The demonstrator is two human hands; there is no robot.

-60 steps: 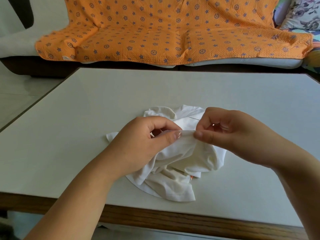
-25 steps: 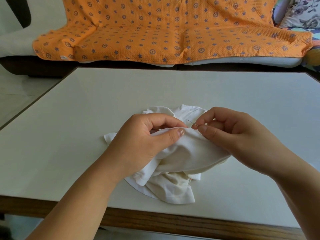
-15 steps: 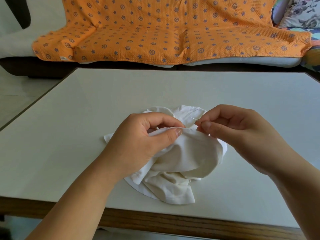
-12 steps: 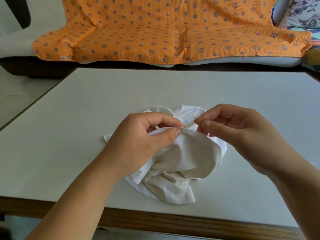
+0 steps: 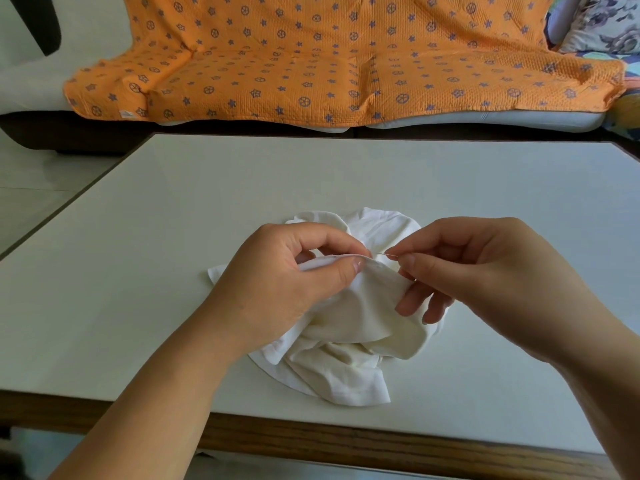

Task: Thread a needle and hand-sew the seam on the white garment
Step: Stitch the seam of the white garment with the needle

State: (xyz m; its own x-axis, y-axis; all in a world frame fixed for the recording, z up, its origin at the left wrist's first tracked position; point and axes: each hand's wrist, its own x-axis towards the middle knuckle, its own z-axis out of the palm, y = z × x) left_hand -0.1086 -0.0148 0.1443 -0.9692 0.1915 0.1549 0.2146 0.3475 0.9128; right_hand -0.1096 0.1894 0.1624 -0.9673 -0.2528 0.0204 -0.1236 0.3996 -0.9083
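White garment point(image 5: 349, 327) lies bunched on the table point(image 5: 138, 258), at 6 o'clock from the tabletop's centre, near the front edge. Left hand point(image 5: 280, 285) pinches a raised fold of the cloth between thumb and forefinger. Right hand point(image 5: 485, 278) grips the needle point(image 5: 387, 254) between thumb and forefinger; remaining fingers loosely curled, touching the cloth. Needle tip points toward 9 o'clock, just beside the left thumb. Thread not discernible. Orange blanket point(image 5: 329, 64) at 12 o'clock, beyond the table.
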